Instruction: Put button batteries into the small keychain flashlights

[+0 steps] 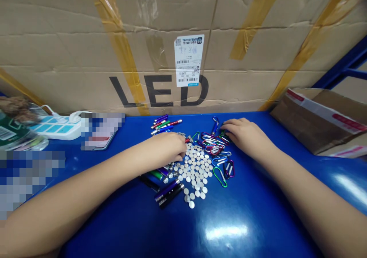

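Cardboard walls off the far edge of the blue tabletop (183,235) at twelve o'clock, a big carton (65,59) lettered LED. Taking the silver discs (197,168) as the middle of the dial, an open-topped box (312,129) bounds the surface toward three, and a white power strip (61,129) sits near the edge toward half past nine. Toward six, bare blue surface runs between the two forearms, which come in from about four and eight.

Over the discs' edge at ten, the left hand (172,146) hangs with its fingers curled in and close together; whether they pinch anything I can't tell from where I stand. Coloured tubes (164,125) lie just beyond it at eleven, while a purple tube (167,190) and a black tube (171,196) lie side by side between seven and eight.

At two, the right hand (243,133) arches, fingers bent down at the edge of the heaped carabiners (212,145); its tips are too hidden to show a grip. Just beside them lies a blue tube (215,128).
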The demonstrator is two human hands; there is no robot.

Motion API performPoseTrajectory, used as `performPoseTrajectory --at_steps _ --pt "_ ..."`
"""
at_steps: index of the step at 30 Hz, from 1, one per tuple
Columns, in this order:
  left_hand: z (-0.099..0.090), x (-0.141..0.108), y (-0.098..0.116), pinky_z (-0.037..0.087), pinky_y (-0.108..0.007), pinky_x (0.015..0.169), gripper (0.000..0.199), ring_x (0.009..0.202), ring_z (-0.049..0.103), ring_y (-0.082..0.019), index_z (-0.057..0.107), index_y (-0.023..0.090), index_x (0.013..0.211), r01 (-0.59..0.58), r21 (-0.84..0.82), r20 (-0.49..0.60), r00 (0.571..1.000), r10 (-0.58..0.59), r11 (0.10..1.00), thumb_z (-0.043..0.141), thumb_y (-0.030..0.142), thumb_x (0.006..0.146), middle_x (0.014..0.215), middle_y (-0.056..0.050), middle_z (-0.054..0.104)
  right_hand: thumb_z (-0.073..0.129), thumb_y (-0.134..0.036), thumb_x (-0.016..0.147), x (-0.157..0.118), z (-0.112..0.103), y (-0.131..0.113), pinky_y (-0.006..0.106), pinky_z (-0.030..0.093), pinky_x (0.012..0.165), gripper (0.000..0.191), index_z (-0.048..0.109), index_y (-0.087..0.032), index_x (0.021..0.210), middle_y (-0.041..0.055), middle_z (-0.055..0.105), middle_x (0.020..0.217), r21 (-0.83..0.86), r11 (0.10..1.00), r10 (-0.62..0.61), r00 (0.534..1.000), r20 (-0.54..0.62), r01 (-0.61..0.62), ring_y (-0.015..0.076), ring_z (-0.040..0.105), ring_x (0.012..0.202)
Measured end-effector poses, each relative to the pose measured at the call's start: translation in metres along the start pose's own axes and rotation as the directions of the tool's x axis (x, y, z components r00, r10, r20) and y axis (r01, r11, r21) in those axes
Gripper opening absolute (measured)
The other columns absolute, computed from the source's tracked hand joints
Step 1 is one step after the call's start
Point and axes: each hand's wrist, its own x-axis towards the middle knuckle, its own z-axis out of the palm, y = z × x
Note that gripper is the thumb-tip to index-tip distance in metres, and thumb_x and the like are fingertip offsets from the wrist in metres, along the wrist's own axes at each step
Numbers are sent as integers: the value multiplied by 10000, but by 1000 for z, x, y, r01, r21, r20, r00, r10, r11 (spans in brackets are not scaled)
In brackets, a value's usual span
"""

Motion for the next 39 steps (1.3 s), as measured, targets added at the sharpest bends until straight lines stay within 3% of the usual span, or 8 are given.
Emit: performPoseTrajectory --at_steps 7,12,15,19,22,29,36,39 --pt "-2 -2 -5 453 -296 758 127 904 617 -218 698 189 877 25 24 -24 999 -25 999 708 242 763 931 -48 661 436 -151 893 -2 -8 -4 327 362 651 282 666 -228 1037 59 675 1004 -95 995 34 997 76 -27 246 547 894" --pt "-3 -6 -5 457 -292 735 138 872 616 -206 710 202 899 39 46 -54 998 -37 998 696 258 774 944 -46 651 504 -165 811 -5 -18 -2 326 336 616 184 637 -179 938 94 636 951 -189 979 86 994 63 -73 267 550 860" --pt "-2 -5 -4 453 -287 720 131 858 611 -202 713 198 896 36 73 -77 997 -31 997 664 266 795 927 -53 636 527 -174 763 -6 -23 2 334 373 669 133 582 -158 882 110 613 906 -116 987 109 994 -11 -110 269 558 853" --pt "-3 -5 -3 449 -286 717 127 877 608 -209 712 199 892 44 82 -98 995 -36 996 663 258 791 928 -48 623 482 -188 791 -7 -29 -2 323 394 646 116 499 -165 903 100 595 819 164 965 224 968 -115 -204 241 564 763" --pt "-3 -5 -2 451 -288 714 156 864 607 -206 716 195 915 53 97 -122 992 -41 994 661 284 800 921 -54 622 439 -234 845 -7 -35 -15 309 381 595 133 458 -180 965 78 594 781 357 903 302 944 -133 -238 220 558 689" --pt "3 2 2 451 -268 690 75 847 609 -191 712 185 799 -41 179 -106 993 61 983 644 212 814 832 -47 622 394 -329 925 -10 -48 -53 314 412 674 141 464 -208 941 44 585 842 659 741 177 984 -11 -126 189 543 756" --pt "-5 -1 6 483 -317 778 136 890 624 -225 719 157 916 53 136 19 998 -56 989 630 208 827 948 -87 649 392 -414 955 -17 -52 -73 247 362 549 215 438 -223 867 -29 465 727 906 368 50 977 206 -209 110 418 614" --pt "-4 0 5 479 -329 847 156 936 622 -225 717 148 939 59 101 35 997 -63 993 599 169 838 982 -91 652 395 -427 959 -19 -54 -74 238 347 523 243 423 -221 834 -43 437 687 930 297 14 975 221 -215 99 390 584"
